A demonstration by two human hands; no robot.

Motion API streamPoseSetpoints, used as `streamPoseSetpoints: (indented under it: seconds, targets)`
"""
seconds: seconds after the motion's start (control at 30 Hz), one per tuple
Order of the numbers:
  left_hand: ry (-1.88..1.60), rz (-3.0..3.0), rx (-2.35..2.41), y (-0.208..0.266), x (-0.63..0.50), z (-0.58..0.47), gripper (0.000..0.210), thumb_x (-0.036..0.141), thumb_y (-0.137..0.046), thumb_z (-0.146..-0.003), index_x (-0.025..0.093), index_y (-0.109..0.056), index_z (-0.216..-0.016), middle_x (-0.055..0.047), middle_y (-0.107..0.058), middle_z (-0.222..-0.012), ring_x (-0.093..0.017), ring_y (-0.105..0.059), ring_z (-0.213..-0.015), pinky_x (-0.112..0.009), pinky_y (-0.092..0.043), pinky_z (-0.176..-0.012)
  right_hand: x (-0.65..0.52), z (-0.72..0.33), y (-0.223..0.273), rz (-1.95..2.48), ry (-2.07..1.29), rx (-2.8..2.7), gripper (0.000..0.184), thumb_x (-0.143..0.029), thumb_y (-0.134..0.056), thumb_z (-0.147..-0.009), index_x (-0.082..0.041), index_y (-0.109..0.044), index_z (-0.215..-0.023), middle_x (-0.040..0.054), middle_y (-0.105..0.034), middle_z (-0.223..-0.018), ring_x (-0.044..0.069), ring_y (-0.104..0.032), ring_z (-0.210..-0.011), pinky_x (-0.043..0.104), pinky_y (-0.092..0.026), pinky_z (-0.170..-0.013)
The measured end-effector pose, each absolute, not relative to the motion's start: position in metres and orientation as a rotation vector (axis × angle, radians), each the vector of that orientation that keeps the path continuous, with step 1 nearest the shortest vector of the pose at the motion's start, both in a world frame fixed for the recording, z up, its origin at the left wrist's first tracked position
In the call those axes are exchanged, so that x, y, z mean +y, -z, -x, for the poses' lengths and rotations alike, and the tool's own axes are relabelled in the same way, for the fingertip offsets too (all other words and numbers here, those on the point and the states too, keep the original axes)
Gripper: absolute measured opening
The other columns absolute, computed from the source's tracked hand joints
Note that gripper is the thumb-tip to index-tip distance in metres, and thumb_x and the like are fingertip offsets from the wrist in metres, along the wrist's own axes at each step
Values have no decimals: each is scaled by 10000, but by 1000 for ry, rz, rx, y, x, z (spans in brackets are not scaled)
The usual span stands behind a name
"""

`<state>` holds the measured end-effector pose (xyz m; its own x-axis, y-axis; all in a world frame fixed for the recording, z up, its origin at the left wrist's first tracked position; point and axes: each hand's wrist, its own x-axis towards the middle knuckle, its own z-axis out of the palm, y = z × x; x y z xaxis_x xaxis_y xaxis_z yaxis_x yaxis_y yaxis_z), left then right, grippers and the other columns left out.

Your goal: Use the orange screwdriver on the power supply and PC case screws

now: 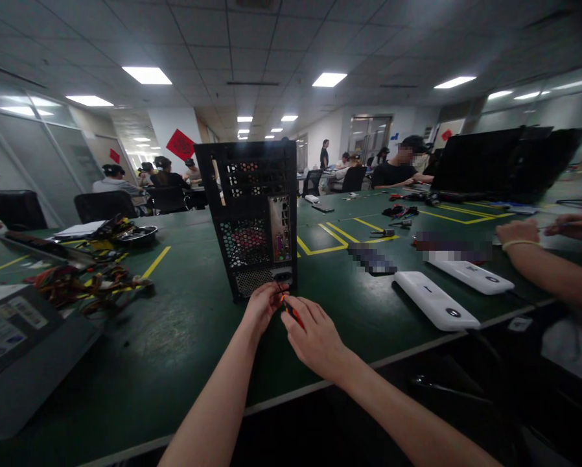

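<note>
Computer case (252, 214): black, upright on the green table (184, 324), its perforated back panel with the sockets facing the person; it stands just beyond both hands, near the table's front edge.
Screwdriver (289, 309): small, with an orange and black handle, mostly hidden between the hands; its tip points at the bottom of the case's back panel.
Left hand (262, 308): fingers curled together, touching the lower edge of the case and the front of the screwdriver.
Right hand (315, 337): fingers closed around the screwdriver's handle, just beside the left hand and touching it.
Cables (89, 285): a loose tangle of red, yellow and black wires lying on the table well to the left of the case.
Grey panel (23, 350): flat in the near left corner, with a sticker on it.
White boxes (437, 301): two long flat ones side by side to the right of the case, each with a round dark mark.
Neighbour's arm (538, 259): another person's forearm with a pale wristband, resting on the table at the far right.
Background: several people seated at further tables, dark screens standing at the right, yellow tape lines on the table top.
</note>
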<state>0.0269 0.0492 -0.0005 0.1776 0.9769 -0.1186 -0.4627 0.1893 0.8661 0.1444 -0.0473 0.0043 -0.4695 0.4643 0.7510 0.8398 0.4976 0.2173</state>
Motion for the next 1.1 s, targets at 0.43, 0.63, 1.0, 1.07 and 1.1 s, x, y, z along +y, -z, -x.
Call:
streamPoseSetpoints:
  seconds: [0.43,0.63,1.0,1.07,1.1]
  targets:
    - [-1205,-772,829,3,53,-28,116,47,-457,-691,104,-557,-704,-104,-647,-757,-119,-590,-583,-209,-450,-524,-48,-145,-6,1028,716,-2217,209,-170,-462,-785,-196,-541,-976,110,-495,-1157,217,-451,-1068,355,-411,-839]
    - [-1203,-779,819,3,52,-29,103,51,-473,-672,96,-557,-710,-93,-647,-740,-111,-586,-581,-201,-450,-528,-44,-149,4,1093,740,-2103,277,-150,-447,-802,-218,-513,-1062,114,-530,-1111,180,-517,-969,285,-448,-748]
    - [-1201,-788,794,5,53,-27,105,57,-473,-674,94,-563,-717,-95,-646,-757,-116,-594,-603,-205,-459,-536,-45,-146,2,1125,802,-2070,269,-194,-439,-825,-194,-495,-1088,100,-545,-1119,167,-535,-934,262,-420,-741]
    - [-1192,-783,787,6,53,-27,102,62,-478,-678,94,-563,-725,-97,-645,-762,-111,-589,-588,-203,-458,-526,-44,-147,4,1179,797,-2009,224,-260,-444,-831,-179,-529,-1023,91,-581,-1055,147,-563,-816,251,-412,-683]
    - [-1188,-782,787,6,53,-27,99,67,-480,-680,94,-562,-729,-98,-644,-765,-110,-588,-582,-202,-456,-517,-44,-147,4,1201,795,-1996,219,-289,-442,-832,-173,-542,-988,89,-590,-1032,142,-564,-776,253,-404,-662]
